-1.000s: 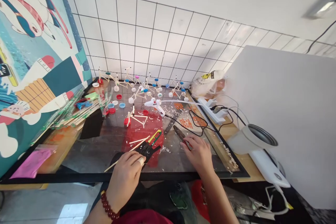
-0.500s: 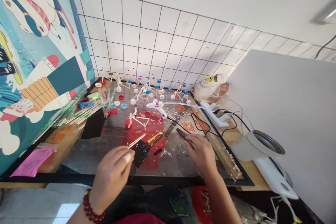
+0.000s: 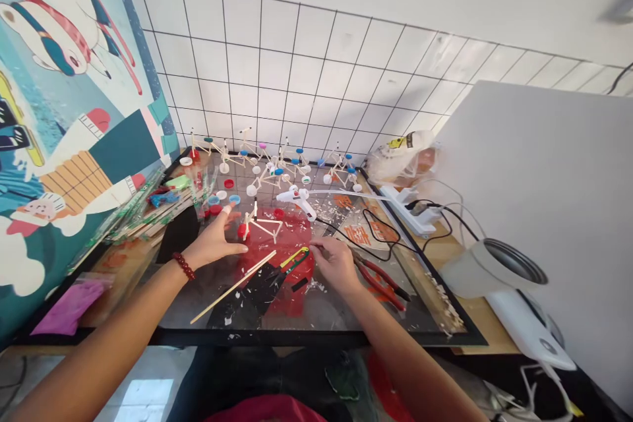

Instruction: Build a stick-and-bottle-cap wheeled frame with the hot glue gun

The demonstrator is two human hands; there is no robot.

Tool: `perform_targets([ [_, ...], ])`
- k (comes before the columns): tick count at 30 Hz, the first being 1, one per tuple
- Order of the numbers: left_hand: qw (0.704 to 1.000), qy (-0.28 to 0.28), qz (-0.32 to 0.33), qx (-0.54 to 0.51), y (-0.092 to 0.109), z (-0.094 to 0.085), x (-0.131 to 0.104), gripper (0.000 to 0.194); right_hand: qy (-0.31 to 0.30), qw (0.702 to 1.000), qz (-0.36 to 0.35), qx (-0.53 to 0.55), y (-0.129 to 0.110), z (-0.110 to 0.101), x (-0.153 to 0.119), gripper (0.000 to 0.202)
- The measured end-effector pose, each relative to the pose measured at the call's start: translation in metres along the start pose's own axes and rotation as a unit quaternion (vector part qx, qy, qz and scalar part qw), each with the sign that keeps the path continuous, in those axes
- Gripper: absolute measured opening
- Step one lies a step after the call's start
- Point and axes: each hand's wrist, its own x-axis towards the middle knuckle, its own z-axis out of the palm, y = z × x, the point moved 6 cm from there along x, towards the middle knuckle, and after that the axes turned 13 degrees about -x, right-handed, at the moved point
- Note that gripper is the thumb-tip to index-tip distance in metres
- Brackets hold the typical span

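Observation:
My left hand point(image 3: 212, 244) reaches over the table with its thumb and fingers apart, holding nothing. It is right beside a small bicycle-like frame of wooden sticks point(image 3: 264, 225) with a red bottle cap point(image 3: 243, 231) on it. Blue caps point(image 3: 234, 200) lie just beyond its fingertips. My right hand point(image 3: 337, 265) is closed, thumb and fingertips pinched together near the tip of the yellow-green thread snips point(image 3: 295, 257); anything between them is too small to make out. Red-handled pliers point(image 3: 383, 282) lie beside my right wrist. Long thin wooden sticks point(image 3: 232, 288) lie in front of me.
A white glue gun point(image 3: 299, 201) with a black cord lies behind the snips. Several finished stick models with caps point(image 3: 279, 171) stand along the back. A power strip point(image 3: 408, 211) and grey cup-like container point(image 3: 494, 267) are on the right. Bundled sticks point(image 3: 143, 217) lie left.
My left hand has let go of the wooden sticks and moved forward to the stick frame. My right hand has released the pliers and moved left toward the snips.

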Motion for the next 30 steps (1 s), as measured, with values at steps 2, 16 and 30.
perform_targets([
  [2, 1.000, -0.014, 0.016, 0.005, -0.003, 0.006, 0.003, 0.113, -0.007, 1.000, -0.006, -0.011, 0.000, 0.001, -0.003, 0.013],
  [16, 0.998, 0.007, 0.062, 0.019, -0.001, 0.020, 0.009, 0.094, -0.029, 0.999, 0.015, 0.017, 0.002, 0.003, 0.000, 0.015],
  [30, 0.979, 0.189, 0.075, -0.002, -0.011, -0.018, 0.021, 0.084, -0.031, 0.999, 0.012, 0.025, 0.002, 0.003, 0.001, 0.014],
])
